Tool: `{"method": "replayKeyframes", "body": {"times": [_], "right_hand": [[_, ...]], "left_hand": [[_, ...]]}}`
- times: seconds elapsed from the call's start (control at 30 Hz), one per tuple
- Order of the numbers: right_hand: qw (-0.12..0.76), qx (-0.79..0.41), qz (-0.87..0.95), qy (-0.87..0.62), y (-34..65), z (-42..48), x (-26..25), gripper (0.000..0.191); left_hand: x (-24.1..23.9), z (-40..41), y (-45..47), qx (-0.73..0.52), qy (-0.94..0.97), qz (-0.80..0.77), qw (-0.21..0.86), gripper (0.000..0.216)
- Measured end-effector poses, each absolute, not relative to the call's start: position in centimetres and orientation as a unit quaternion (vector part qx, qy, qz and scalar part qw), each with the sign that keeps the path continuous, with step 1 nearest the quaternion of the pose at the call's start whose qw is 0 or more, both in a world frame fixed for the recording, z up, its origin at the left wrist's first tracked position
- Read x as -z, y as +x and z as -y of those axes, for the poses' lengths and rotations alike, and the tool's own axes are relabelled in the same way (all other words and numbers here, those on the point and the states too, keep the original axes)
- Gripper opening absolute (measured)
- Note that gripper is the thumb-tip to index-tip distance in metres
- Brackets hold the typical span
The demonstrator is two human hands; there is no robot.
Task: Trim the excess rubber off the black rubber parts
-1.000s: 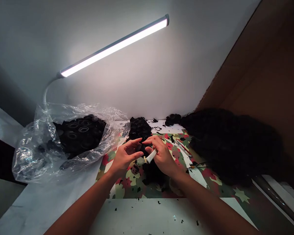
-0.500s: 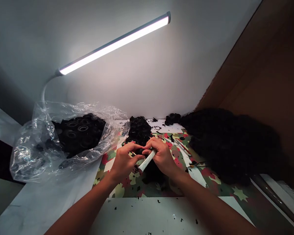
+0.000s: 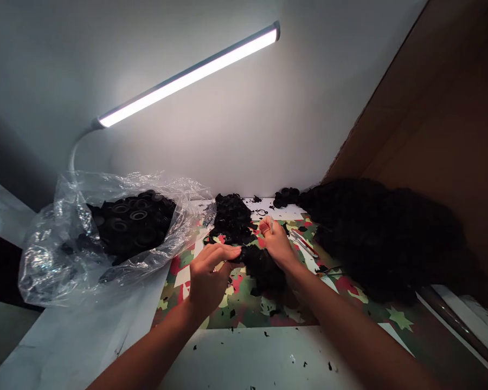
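Observation:
My left hand [image 3: 209, 273] is closed in a pinch, with a small black rubber piece [image 3: 236, 257] between thumb and fingertips. My right hand [image 3: 277, 244] has its fingers curled round a white-wrapped tool [image 3: 272, 223]. Only a short bit of the tool shows; its tip cannot be made out. Just below and between both hands lies a heap of black rubber pieces [image 3: 264, 273]. Beyond them is a pile of black scraps [image 3: 231, 214]. A clear plastic bag [image 3: 40, 260] on the left holds many black rubber rings [image 3: 138, 215].
A large black heap [image 3: 382, 238] fills the right side against a cardboard panel [image 3: 443, 124]. Slim red and metal tools [image 3: 305, 244] lie on the camouflage-patterned sheet [image 3: 360, 295]. A lit lamp [image 3: 191, 76] hangs above. Scraps dot the white surface [image 3: 228, 360] in front.
My right hand has moved away from my left, up and to the right, and the white-wrapped tool has turned mostly out of sight. My left hand has stayed nearly in place.

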State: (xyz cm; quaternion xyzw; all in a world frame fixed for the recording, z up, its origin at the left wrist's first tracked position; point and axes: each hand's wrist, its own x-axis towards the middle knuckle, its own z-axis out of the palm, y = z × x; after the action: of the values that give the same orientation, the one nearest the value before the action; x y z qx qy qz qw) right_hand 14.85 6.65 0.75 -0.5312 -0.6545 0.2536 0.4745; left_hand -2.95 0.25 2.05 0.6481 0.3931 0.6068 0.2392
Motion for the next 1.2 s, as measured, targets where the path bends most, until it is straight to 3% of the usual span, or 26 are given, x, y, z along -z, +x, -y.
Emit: {"method": "replayKeyframes", "body": {"times": [0.23,0.37,0.5,0.6,0.7,0.87,1.2], "right_hand": [[0.441,-0.291,0.686,-0.501,15.8,-6.9,-1.2,0.015],[0.439,-0.327,0.691,-0.472,15.4,-4.8,-2.9,0.032],[0.414,-0.351,0.716,-0.440,14.8,-3.1,-4.3,0.019],[0.442,-0.316,0.718,-0.435,14.4,-2.6,-4.4,0.013],[0.463,-0.274,0.726,-0.429,14.2,-2.5,-4.0,0.009],[0.449,-0.203,0.743,-0.453,13.9,-2.2,-3.9,0.021],[0.459,-0.254,0.693,-0.494,13.1,-3.1,-3.6,0.018]], "left_hand": [[-1.6,-1.5,-3.4,-0.571,0.542,-0.429,0.443,0.014],[-1.1,-1.9,-3.5,-0.582,0.520,-0.425,0.459,0.016],[-1.2,-1.8,-3.6,-0.573,0.553,-0.408,0.447,0.025],[-1.4,-1.8,-3.8,-0.536,0.619,-0.407,0.404,0.039],[-1.7,-1.9,-4.0,-0.508,0.694,-0.418,0.292,0.035],[-1.8,-1.5,-4.0,-0.521,0.729,-0.410,0.167,0.032],[-2.3,-0.9,-3.4,-0.578,0.734,-0.343,0.100,0.019]]}}
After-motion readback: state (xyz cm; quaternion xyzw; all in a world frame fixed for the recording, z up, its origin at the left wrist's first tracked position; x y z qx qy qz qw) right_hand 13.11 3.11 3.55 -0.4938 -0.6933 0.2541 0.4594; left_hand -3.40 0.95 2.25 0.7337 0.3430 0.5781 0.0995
